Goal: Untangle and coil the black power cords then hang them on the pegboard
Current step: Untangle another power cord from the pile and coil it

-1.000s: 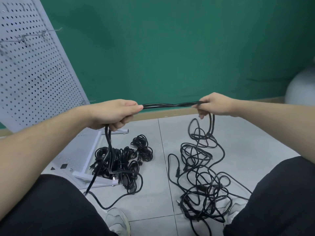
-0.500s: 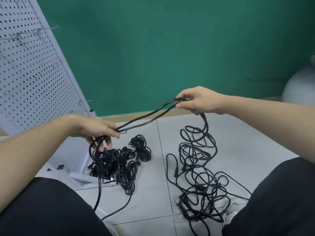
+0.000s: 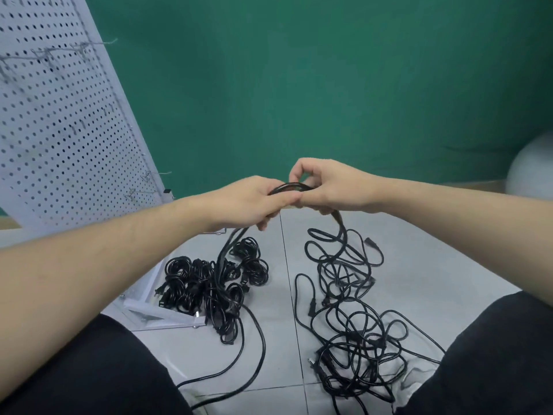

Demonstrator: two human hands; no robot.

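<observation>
Judged light and limp, that black power cord (image 3: 288, 187), yet springy enough to kink and spring out of a loop if let go; rubbery jacket, unlikely to slip. Best taken at the top of the gathered loops, close to the point where the strands cross, with the free run fed from below.

Seen as a short glossy arch bridging both fists at centre frame. Left hand (image 3: 254, 202) curled around one end, with strands dropping toward 7 o'clock. Right hand (image 3: 326, 187) closed around the other end, thumb and forefinger arched above, a strand falling toward 5 o'clock into the loose tangle (image 3: 353, 310) on the floor. Coiled bundles (image 3: 209, 283) heaped at 7 o'clock, near the foot of the pegboard (image 3: 59, 115) at 10 o'clock. Nothing hung yet.
</observation>
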